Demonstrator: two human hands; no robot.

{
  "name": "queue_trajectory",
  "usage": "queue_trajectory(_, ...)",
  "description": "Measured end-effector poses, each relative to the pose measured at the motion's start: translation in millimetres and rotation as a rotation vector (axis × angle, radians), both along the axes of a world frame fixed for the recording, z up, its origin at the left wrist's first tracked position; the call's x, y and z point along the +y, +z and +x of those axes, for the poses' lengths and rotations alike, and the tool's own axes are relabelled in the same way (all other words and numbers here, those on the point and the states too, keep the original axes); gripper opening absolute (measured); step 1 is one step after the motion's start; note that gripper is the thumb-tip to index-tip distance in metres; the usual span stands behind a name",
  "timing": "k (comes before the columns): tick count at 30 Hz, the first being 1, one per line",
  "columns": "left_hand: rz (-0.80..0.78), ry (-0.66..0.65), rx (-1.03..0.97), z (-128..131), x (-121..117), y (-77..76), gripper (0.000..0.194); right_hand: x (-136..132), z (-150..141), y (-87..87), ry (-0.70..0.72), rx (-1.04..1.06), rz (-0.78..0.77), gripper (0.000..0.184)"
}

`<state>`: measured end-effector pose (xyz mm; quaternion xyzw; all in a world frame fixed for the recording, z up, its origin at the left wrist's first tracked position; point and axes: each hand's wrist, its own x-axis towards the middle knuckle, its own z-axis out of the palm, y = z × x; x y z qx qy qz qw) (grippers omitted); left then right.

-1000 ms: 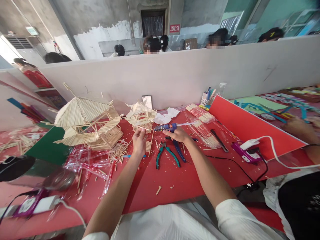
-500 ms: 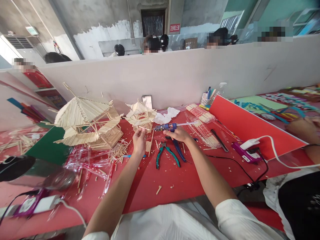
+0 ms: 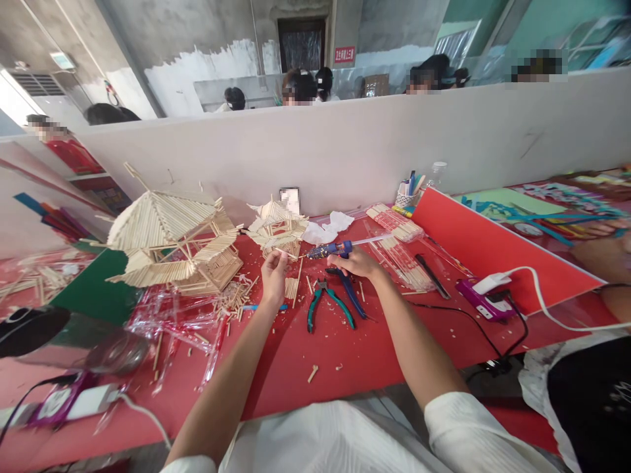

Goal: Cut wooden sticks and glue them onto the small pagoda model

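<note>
My left hand (image 3: 274,276) pinches a short thin wooden stick (image 3: 282,251) above the red table (image 3: 345,348). My right hand (image 3: 355,263) grips a blue hot-glue gun (image 3: 329,249), its nozzle pointing left at the stick's end. Just behind both hands stands a small stick-built model (image 3: 276,228). A larger stick-built pavilion (image 3: 170,242) stands to the left of my left hand. Green-handled pliers (image 3: 326,303) and blue-handled pliers (image 3: 351,293) lie on the table below my right hand.
Loose stick pieces (image 3: 236,299) and clear wrappers (image 3: 177,325) litter the table left of centre. Bundles of sticks (image 3: 399,246) and a pen cup (image 3: 407,194) sit at the back right. A purple power strip (image 3: 486,303) lies on the right. Another person's arm (image 3: 604,263) is at the far right, behind a grey partition (image 3: 374,144).
My right hand and the glue gun have shifted slightly right and away. My left hand has risen a little with the stick. The neighbour's hand at the far right has moved.
</note>
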<state>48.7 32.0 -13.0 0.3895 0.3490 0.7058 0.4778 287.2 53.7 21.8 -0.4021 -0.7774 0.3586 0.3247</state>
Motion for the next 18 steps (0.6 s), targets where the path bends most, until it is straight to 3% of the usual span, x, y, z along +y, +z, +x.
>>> queue_trajectory(5,0.079,-0.035,0.229,-1.6,-1.1,4.3,0.024,0.1,-3.6,-1.0,0.016,0.097,-0.02,0.051)
queue_trajectory(13,0.168,-0.095,0.543,-3.8,-1.6,4.6,0.011,-0.4,-4.5,1.5,-0.035,0.047,-0.002,0.048)
queue_trajectory(18,0.197,-0.096,0.572,-6.6,-0.6,0.7,0.008,2.2,1.7,-1.3,-0.04,0.021,-0.001,0.047)
